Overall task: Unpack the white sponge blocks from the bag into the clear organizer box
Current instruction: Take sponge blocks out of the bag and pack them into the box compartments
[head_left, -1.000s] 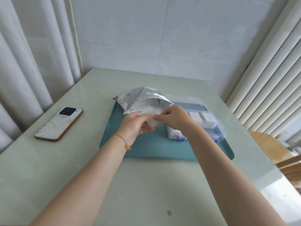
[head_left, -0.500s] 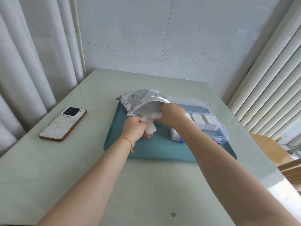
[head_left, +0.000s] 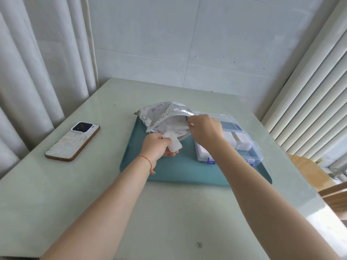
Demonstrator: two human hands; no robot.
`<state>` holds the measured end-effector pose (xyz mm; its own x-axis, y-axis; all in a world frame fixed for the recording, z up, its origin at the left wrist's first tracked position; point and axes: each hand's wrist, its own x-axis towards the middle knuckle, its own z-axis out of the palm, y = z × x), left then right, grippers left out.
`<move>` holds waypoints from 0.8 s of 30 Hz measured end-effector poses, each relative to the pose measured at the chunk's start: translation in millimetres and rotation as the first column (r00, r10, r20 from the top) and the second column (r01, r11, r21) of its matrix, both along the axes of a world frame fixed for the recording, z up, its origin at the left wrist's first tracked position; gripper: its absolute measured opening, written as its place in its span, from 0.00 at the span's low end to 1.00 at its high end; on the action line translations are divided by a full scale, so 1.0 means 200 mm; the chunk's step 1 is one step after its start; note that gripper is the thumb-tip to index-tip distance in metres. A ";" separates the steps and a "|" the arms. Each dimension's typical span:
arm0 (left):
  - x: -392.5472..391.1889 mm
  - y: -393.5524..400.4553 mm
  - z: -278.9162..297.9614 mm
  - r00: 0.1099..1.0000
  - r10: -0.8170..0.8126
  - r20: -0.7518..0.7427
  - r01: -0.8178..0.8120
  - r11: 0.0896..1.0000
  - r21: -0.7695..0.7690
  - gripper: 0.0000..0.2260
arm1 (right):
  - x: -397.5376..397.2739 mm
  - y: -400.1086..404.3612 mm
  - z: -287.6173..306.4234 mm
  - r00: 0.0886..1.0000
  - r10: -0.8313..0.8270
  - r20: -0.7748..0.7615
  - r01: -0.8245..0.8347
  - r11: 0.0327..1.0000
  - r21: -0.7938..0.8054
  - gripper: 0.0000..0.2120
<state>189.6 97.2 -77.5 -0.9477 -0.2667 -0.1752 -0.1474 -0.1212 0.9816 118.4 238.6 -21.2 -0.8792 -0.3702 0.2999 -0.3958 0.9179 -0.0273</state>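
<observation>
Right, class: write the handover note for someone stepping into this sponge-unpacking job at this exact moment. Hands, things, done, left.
Left hand: grips a white sponge block at the mouth of the foil bag.
Right hand: pinches the bag's upper edge, holding it open.
Clear organizer box: open on the teal tray, right of the bag.
Done: a few blocks already sit in the box.
Left: place the held block in the box. The bag's contents are unclear, so check it.

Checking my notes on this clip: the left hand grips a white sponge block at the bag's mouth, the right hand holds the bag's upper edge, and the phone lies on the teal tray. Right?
Not quite. In the head view the phone lies on the table, left of the teal tray. The rest holds: left hand grips the sponge block, right hand holds the bag.
</observation>
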 end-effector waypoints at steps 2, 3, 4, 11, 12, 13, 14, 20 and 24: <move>0.00 0.00 0.00 1.000 -0.004 0.005 0.004 1.000 0.028 0.10 | 0.02 0.05 0.02 1.000 -0.001 0.031 0.006 0.991 -0.134 0.09; 0.00 0.00 0.00 1.000 -0.007 0.009 0.006 0.999 0.040 0.10 | 0.03 0.07 0.04 0.998 0.002 0.067 0.012 0.976 -0.217 0.09; 0.00 0.00 0.00 1.000 -0.010 0.011 0.010 0.998 0.056 0.10 | 0.04 0.09 0.05 0.993 0.015 0.119 0.022 0.953 -0.302 0.09; 0.02 0.01 0.03 0.999 -0.044 -0.006 0.045 0.973 0.228 0.08 | 0.12 0.12 0.10 0.799 0.240 0.551 0.259 0.690 -0.676 0.06; 0.02 0.01 0.04 0.999 -0.043 -0.007 0.044 0.970 0.239 0.08 | 0.12 0.12 0.09 0.797 0.224 0.561 0.268 0.702 -0.660 0.06; 0.02 0.01 0.04 0.999 -0.045 -0.009 0.046 0.968 0.246 0.08 | 0.12 0.11 0.09 0.795 0.209 0.569 0.274 0.713 -0.645 0.05; 0.02 0.01 0.04 0.999 -0.051 -0.009 0.052 0.967 0.250 0.09 | 0.11 0.10 0.08 0.788 0.206 0.580 0.283 0.715 -0.639 0.05; 0.03 0.00 0.07 0.998 -0.068 -0.016 0.069 0.916 0.396 0.12 | 0.12 0.06 0.06 0.745 0.257 0.616 0.292 0.704 -0.647 0.08; 0.02 0.00 0.06 0.999 -0.036 -0.015 0.039 0.934 0.355 0.10 | 0.13 0.02 0.06 0.824 0.127 0.552 0.149 0.892 -0.428 0.11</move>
<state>193.7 97.5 -65.2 -0.9576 -0.1524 -0.2445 -0.1513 -0.4563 0.8769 143.7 242.7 -10.0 -0.9436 -0.3114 -0.1124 -0.1744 0.7562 -0.6307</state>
